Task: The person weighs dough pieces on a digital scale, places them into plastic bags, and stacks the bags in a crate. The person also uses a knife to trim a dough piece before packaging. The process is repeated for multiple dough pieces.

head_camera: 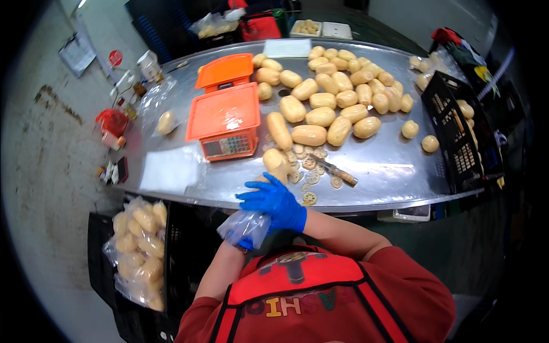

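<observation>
My right hand (274,203), in a blue glove, has its fingers spread in front of me at the table's near edge. Just beyond it, partly covered by the fingers, is a pale peeled lotus root (274,160). A crumpled clear plastic bag (246,227) lies under the right hand and over my left hand (243,242). Only a little of the left glove shows, so its grip is hidden. To the right of the root, a knife (336,170) with a wooden handle lies among cut lotus root slices (309,198).
An orange scale (223,115) stands left of many lotus root pieces (321,100) on the metal table (386,171). White sheets (169,169) lie at left. A black crate (454,133) stands at right; bagged roots (141,248) fill a lower-left crate. Another person (253,8) is beyond.
</observation>
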Action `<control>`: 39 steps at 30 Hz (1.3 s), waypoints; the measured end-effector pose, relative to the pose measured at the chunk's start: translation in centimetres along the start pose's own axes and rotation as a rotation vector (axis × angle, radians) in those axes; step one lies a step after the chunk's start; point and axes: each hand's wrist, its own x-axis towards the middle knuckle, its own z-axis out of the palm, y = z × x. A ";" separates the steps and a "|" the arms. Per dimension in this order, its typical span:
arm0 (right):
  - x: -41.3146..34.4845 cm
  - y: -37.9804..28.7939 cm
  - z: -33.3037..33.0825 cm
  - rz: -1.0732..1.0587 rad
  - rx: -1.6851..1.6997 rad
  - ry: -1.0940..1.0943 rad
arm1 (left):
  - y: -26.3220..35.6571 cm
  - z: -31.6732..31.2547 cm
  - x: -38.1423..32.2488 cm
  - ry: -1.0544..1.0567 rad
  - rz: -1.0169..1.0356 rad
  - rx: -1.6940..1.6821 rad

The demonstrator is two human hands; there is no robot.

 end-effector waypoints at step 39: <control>28.6 -27.5 55.1 -0.279 0.310 -0.308 | 7.9 -22.0 -49.8 1.883 1.170 1.227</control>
